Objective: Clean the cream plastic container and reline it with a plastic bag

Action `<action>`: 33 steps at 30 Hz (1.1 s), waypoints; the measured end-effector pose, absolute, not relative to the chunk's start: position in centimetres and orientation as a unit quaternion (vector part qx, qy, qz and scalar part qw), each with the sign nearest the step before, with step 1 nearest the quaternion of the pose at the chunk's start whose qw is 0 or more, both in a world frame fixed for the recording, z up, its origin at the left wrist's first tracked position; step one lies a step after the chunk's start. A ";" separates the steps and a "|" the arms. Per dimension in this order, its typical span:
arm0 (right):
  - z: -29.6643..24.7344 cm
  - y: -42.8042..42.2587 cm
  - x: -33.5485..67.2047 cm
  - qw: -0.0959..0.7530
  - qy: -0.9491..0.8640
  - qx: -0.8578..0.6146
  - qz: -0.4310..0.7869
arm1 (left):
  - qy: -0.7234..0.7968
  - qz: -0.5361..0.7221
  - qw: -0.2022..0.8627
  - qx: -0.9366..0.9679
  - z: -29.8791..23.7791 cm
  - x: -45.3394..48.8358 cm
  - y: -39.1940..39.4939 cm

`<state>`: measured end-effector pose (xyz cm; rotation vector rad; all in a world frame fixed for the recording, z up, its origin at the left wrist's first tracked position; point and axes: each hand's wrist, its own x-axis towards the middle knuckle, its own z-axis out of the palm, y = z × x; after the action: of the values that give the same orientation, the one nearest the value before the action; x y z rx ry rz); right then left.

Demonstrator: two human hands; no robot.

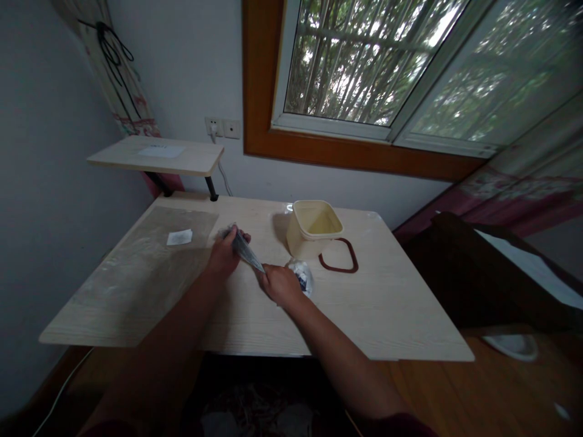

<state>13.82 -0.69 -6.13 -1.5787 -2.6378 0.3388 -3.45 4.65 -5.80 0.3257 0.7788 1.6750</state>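
Note:
A thin, greyish, shiny strip that looks like folded plastic film (247, 251) is stretched between my two hands over the middle of the desk. My left hand (224, 254) is closed around its upper end. The lower end is pinched in my right hand (281, 284). Just beyond my right hand lies a round white bundle with a dark blue patch (304, 278), partly covered by that hand. A cream square plastic tub (300, 233), open at the top, stands behind it. To the tub's right lies a reddish-brown square-cornered band (354, 260).
A clear plastic sheet (132, 273) covers the desk's left side, with a small white paper (179, 237) on it. A raised shelf (200, 159) stands at the back left. Behind the desk (392, 315) are a wall socket (214, 126) and a window (364, 67).

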 end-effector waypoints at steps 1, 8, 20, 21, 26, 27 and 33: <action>-6.1 -0.7 13.8 0.023 -0.852 -0.511 0.110 | 0.324 0.722 0.597 0.129 -5.7 -3.6 4.8; -5.9 -0.6 13.9 0.025 -0.856 -0.504 0.112 | 0.256 0.687 0.668 0.124 -4.8 -5.1 5.7; -5.0 0.4 13.1 0.118 -0.872 -0.447 0.164 | 0.269 0.684 0.658 0.166 -3.8 -5.3 5.3; -4.8 0.8 12.8 0.130 -0.880 -0.428 0.160 | 0.271 0.681 0.659 0.167 -3.7 -5.1 5.2; -4.8 2.6 11.0 0.103 -0.885 -0.413 0.190 | 0.287 0.663 0.667 0.184 -3.0 -4.6 5.0; -4.9 2.8 10.8 0.099 -0.879 -0.417 0.209 | 0.290 0.662 0.665 0.189 -2.8 -4.6 5.0; -5.8 3.2 10.7 0.181 -0.826 -0.419 0.332 | 0.349 0.724 0.551 0.225 -3.3 -5.6 5.4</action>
<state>10.73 3.18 -5.76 -1.1824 -2.3328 0.9368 -5.57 5.35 -3.25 0.5328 0.8251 1.7120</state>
